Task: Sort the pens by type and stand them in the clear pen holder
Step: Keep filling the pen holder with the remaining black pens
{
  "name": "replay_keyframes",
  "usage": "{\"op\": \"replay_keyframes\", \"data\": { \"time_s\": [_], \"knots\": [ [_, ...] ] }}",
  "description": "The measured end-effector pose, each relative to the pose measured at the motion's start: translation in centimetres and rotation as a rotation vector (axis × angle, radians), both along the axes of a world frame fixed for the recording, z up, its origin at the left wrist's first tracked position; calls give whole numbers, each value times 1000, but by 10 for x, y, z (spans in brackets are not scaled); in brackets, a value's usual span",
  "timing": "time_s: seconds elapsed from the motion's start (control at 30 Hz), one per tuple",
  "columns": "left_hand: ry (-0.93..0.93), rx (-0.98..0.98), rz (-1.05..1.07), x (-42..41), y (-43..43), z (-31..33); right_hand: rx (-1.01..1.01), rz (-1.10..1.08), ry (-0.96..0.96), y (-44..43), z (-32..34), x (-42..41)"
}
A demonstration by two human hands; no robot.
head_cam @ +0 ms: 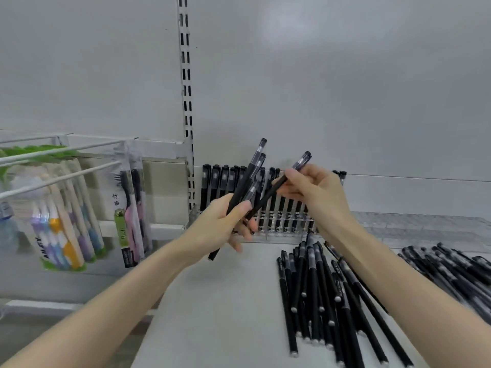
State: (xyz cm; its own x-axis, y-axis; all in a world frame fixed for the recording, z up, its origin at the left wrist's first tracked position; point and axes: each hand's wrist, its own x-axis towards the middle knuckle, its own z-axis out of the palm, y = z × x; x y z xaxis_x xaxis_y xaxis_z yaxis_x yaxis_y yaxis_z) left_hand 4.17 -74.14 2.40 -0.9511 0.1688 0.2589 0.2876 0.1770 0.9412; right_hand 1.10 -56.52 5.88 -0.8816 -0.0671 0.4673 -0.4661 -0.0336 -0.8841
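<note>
Left hand [225,221] gripping a bundle of black pens [245,179], right hand [318,192] pinching one pen [266,199] — clear pen holder [279,235] behind

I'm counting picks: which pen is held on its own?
The pen in the right hand, pinched alone; the left hand grips a bundle of several.

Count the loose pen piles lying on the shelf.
2. The centre pile lies on the shelf in front of the standing pens. The right pile lies at the frame's right edge, partly cut off. More could sit out of view.
</note>
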Motion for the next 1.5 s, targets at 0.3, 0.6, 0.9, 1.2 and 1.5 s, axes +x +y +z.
{"op": "replay_keyframes", "data": {
  "time_s": [0.3, 0.6, 0.9, 1.2, 1.5],
  "knots": [
    [-38, 49, 28, -24, -25, -15, 298, -392, 296, -14, -8, -28],
    [-83, 278, -29, -25, -17, -26, 507, -432, 452, -20, -15, -42],
    [-91, 275, -59, -16, -11, -25, 641, -374, 467, -17, -22, -43],
    [-111, 308, -118, -13, 3, -18, 384, -92, 217, -12, -16, -13],
    [-43, 174, -41, -14, 10, -20, 53, -71, 132, -3, -7, -8]
  ]
}}
